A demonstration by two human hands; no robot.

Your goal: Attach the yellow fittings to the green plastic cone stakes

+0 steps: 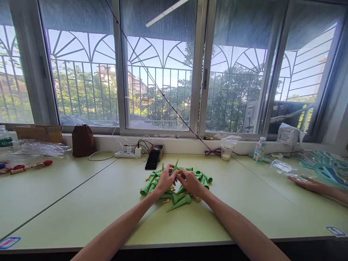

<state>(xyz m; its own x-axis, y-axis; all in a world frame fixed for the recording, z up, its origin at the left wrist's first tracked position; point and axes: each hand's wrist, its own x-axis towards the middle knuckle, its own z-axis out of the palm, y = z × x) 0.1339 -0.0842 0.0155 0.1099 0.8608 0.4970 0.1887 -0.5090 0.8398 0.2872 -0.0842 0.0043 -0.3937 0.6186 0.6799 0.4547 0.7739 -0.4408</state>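
Note:
Over a pile of green plastic cone spikes (186,200) in the middle of the table, both hands work close together. My left hand (164,180) is closed on one green spike (175,165), whose pointed tip sticks up. Against that spike, my right hand (191,182) pinches a small yellow piece (178,174), partly covered by the fingers. Spikes with wide round collars lie around both hands, pointing various ways. Several small yellow parts are scattered among them, one yellow valve-like part (166,201) at the near side. The palms hide the pile's centre.
A black phone (152,160) leans behind the pile, near a power strip (127,154). Along the window sill stand a brown pouch (83,140), a plastic cup (226,152) and a bottle (259,150). Another person's hand (307,184) rests at right by turquoise items (323,168).

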